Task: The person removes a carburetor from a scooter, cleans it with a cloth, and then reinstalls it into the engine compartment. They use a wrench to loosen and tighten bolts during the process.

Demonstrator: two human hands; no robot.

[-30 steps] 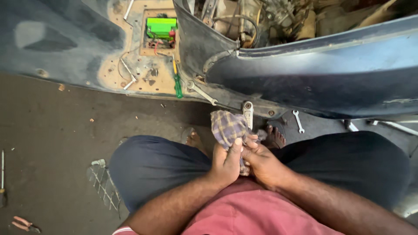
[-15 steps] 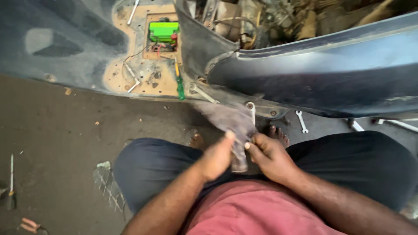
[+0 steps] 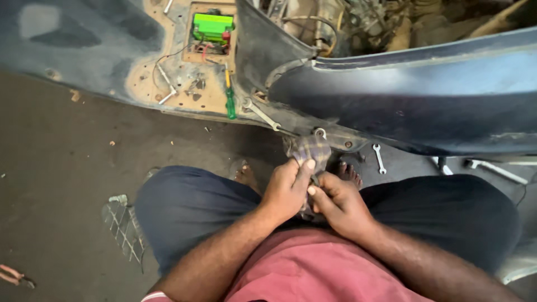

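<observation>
I squat beside a dark blue scooter body (image 3: 391, 95). Both hands meet over my lap. My left hand (image 3: 288, 187) pinches a checked cloth (image 3: 310, 150) with thumb and fingers. My right hand (image 3: 338, 204) grips the lower part of the same cloth, which is wrapped round a metal wrench. Only the wrench's ring end (image 3: 320, 133) sticks out above the cloth, close to the scooter's lower edge. My bare toes (image 3: 347, 170) show just behind the hands.
The open footboard holds a green battery (image 3: 212, 27), a green-handled screwdriver (image 3: 230, 102) and a long wrench (image 3: 262, 115). A small spanner (image 3: 379, 158) and another tool (image 3: 495, 170) lie on the floor at right. Wire mesh (image 3: 123, 229) and red-handled pliers (image 3: 11, 277) lie at left.
The cloth was spread out wider half a second ago and is now bunched tighter round the wrench. My left hand has shifted up along it; the right hand stays below.
</observation>
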